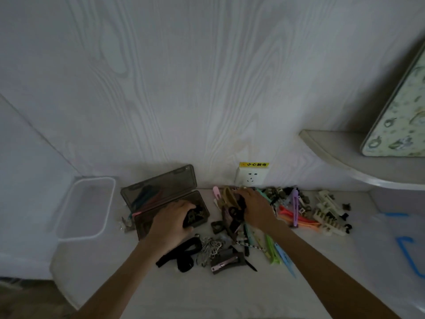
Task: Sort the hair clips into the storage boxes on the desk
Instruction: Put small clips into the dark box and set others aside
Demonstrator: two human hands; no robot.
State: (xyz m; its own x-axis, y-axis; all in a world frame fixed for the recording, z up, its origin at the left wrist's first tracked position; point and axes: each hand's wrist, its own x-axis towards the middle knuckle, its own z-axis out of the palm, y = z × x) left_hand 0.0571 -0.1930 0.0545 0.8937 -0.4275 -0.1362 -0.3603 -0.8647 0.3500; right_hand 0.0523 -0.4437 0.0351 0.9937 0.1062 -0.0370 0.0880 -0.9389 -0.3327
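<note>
A smoky dark storage box [161, 194] stands with its lid up on the white desk, long pink and blue clips showing through the lid. My left hand [171, 221] rests over the box's tray, curled around a dark clip [192, 218]. A heap of hair clips [292, 208] in many colours spreads across the desk to the right. My right hand [256, 207] lies on that heap with its fingers down on a tan claw clip [228, 196] and dark clips; whether it grips one is hidden. A clear plastic box [86, 207] sits at the left.
A black strap [181, 253] and silver metal clips [211, 247] lie near my left wrist. A wall socket [251, 177] with a yellow warning label is behind the heap. A curved shelf [340, 162] with a patterned board juts out at right. Blue tape marks [409, 254] lie far right.
</note>
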